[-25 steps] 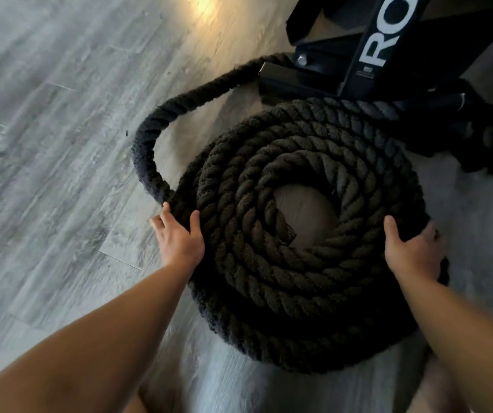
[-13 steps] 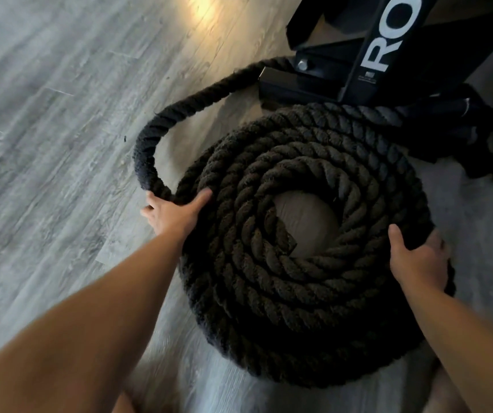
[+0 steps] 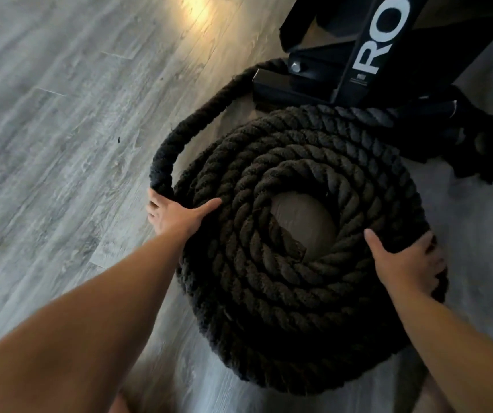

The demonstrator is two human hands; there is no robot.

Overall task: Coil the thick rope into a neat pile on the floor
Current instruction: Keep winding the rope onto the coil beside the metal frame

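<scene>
Down on grey wood-look plank flooring (image 3: 60, 150), with a warm patch of light at the top edge. Dead centre, a thick black rope (image 3: 284, 299), wound flat into a round pile, several turns across and more than one layer deep, with a hole of bare floor in the middle and the cut inner end (image 3: 288, 238) tucked at the hole's lower left. Off the pile's left side, one loose loop (image 3: 176, 138) arcing out and up toward the black steel rack base (image 3: 307, 84) at top right, with white letters "RO" on the upright and a bolt (image 3: 296, 67) on the foot. Just right of that base, a frayed dark bundle (image 3: 477, 156) on the floor, too shadowed to read clearly. Left hand (image 3: 176, 217) at the pile's left rim, right where the loose loop joins: thumb stretched across the top turns, fingers curled round the outer strand. Right hand (image 3: 406, 263) on the right rim, thumb up on top, fingers wrapped down over the outside turns, gripping them. Both forearms bare, reaching in from the bottom corners.
</scene>
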